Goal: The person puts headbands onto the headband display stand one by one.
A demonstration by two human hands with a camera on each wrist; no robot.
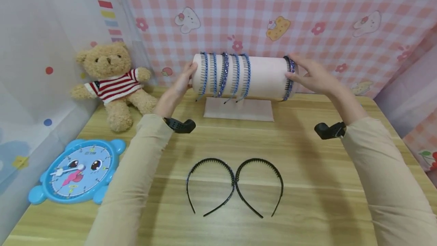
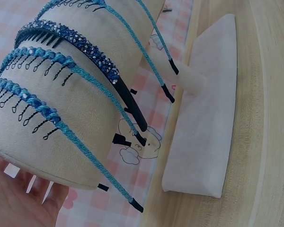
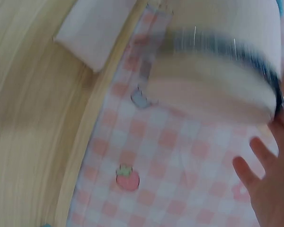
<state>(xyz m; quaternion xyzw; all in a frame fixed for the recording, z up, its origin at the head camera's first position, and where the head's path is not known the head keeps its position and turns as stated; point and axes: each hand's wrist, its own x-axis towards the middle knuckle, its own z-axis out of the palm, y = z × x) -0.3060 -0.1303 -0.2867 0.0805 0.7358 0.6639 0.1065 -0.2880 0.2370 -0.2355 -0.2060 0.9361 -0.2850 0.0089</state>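
Note:
A pale padded roll on a stand (image 1: 266,75) carries several headbands. My left hand (image 1: 182,77) rests against the roll's left end; in the left wrist view its fingers (image 2: 38,189) pass behind the end, where the tips are hidden. Toward that end sit braided blue headbands (image 1: 246,77) and one glittery blue headband (image 1: 223,75). At the right end my right hand (image 1: 315,75) pinches another dark glittery headband (image 1: 289,79), which goes round the roll. That headband (image 3: 213,42) is blurred in the right wrist view, and some fingers there are spread free of it.
Two black toothed headbands (image 1: 209,160) (image 1: 259,160) lie side by side on the wooden table (image 1: 300,208). A blue toy clock (image 1: 82,170) and a teddy bear (image 1: 112,82) are on the left. Behind the roll hangs a pink checked cloth (image 1: 252,3).

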